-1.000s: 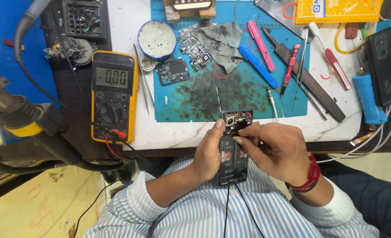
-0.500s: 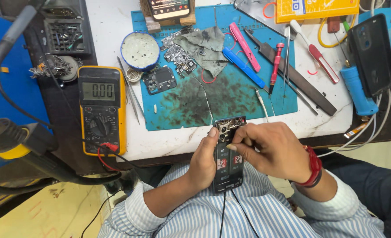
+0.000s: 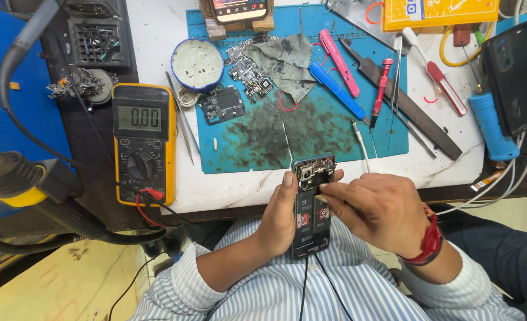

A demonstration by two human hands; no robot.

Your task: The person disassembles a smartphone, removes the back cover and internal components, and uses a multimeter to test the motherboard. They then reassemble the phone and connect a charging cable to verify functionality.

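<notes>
Cluttered bench (image 3: 156,35) behind; opened phone (image 3: 311,208) runs twelve-to-six, left hand (image 3: 278,217) gripping its nine-o'clock edge, right hand (image 3: 376,211) pinching a thin tool at its top from three.

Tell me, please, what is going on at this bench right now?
A person in a striped shirt is working on an opened phone with its back cover off. The left hand holds it just past the table's near edge, while the right hand presses a thin tool into its exposed upper part. On the blue work mat lie loose circuit boards, a grey cloth, tweezers and a red screwdriver. A yellow multimeter sits to the left.
</notes>
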